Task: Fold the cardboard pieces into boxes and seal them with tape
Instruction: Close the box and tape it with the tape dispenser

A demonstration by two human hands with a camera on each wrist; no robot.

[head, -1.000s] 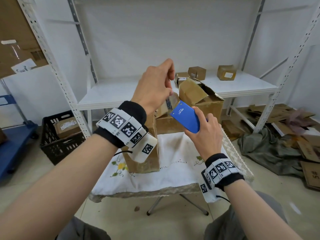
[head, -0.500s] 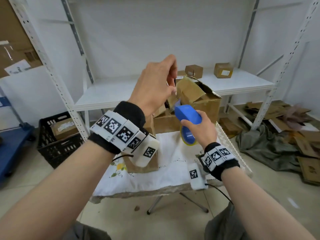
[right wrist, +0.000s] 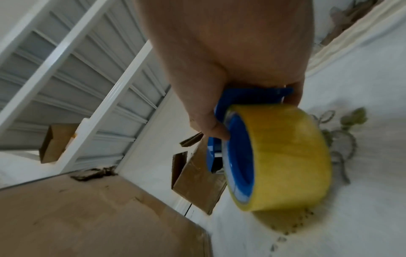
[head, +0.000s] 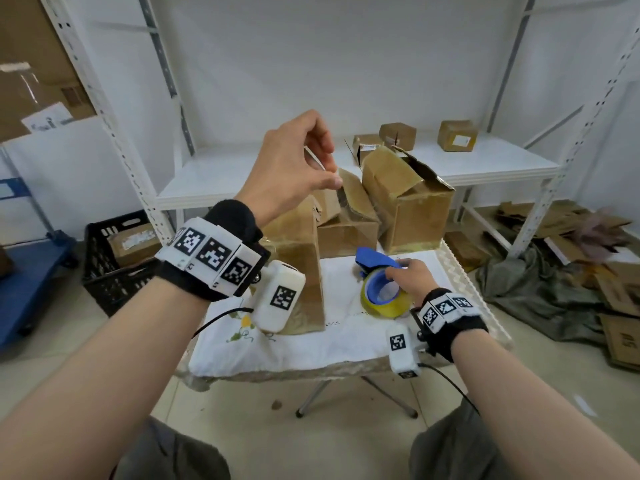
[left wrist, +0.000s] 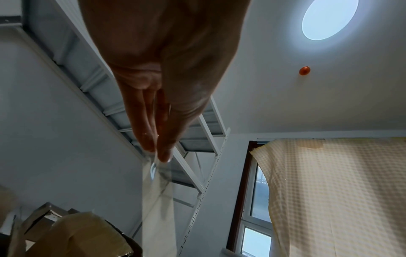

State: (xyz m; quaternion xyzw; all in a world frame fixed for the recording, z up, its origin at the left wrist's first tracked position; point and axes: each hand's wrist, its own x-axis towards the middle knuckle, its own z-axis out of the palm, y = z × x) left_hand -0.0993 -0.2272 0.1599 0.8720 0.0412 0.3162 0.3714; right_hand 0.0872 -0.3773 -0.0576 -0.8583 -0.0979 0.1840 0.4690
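My left hand [head: 330,173] is raised above the table and pinches the end of a clear tape strip [left wrist: 158,205], which hangs down from the fingertips [left wrist: 163,156]. My right hand [head: 403,271] grips the blue tape dispenser [head: 375,259] with its yellow tape roll [right wrist: 283,156], which is resting on the white tablecloth [head: 311,344]. A tall brown cardboard box [head: 298,268] stands on the table under my left wrist. Two more taped boxes [head: 412,206] stand behind it, one with a raised flap.
A white metal shelf [head: 502,164] behind the table carries small boxes [head: 457,135]. A black crate [head: 104,265] holding a box and a blue cart [head: 24,282] stand at the left. Flattened cardboard [head: 620,306] and a grey cloth [head: 526,289] lie on the floor at right.
My right hand has brought the tape dispenser down from beside my left hand onto the tablecloth. My left hand has stayed raised, still pinching the tape strip.
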